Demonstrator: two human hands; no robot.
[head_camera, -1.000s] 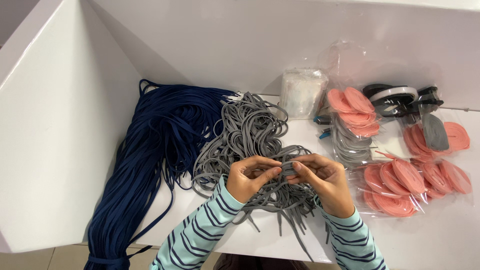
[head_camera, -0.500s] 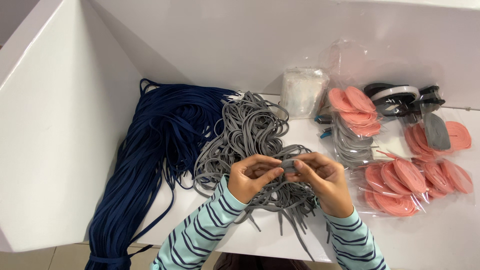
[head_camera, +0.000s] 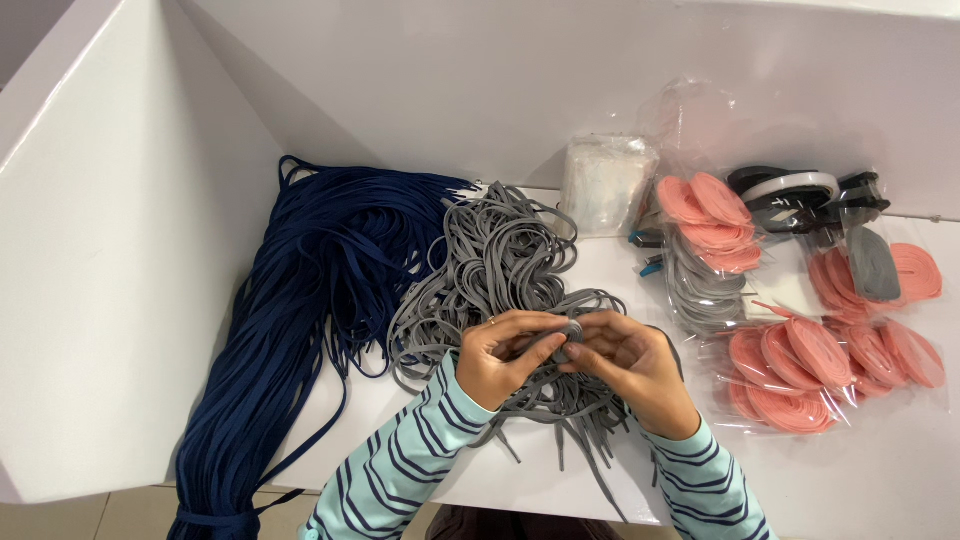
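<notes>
My left hand (head_camera: 505, 352) and my right hand (head_camera: 625, 362) meet over a heap of grey flat laces (head_camera: 500, 265) on the white table (head_camera: 880, 470). Between the fingertips of both hands sits a small coil of grey lace (head_camera: 570, 330), partly wound; loose grey lace ends trail out under my wrists toward the table's front edge. My sleeves are pale green with dark stripes. How the lace runs inside my palms is hidden.
A big bundle of navy laces (head_camera: 320, 300) lies left and hangs over the front edge. Clear bags of coiled pink laces (head_camera: 800, 360) lie right, a grey coiled bundle (head_camera: 700, 290), a white packet (head_camera: 605, 185) and black-and-white items (head_camera: 800, 190) behind. White walls stand left and behind.
Both hands stay in place over the grey heap; the fingers have shifted slightly around the small grey coil. Nothing else has moved.
</notes>
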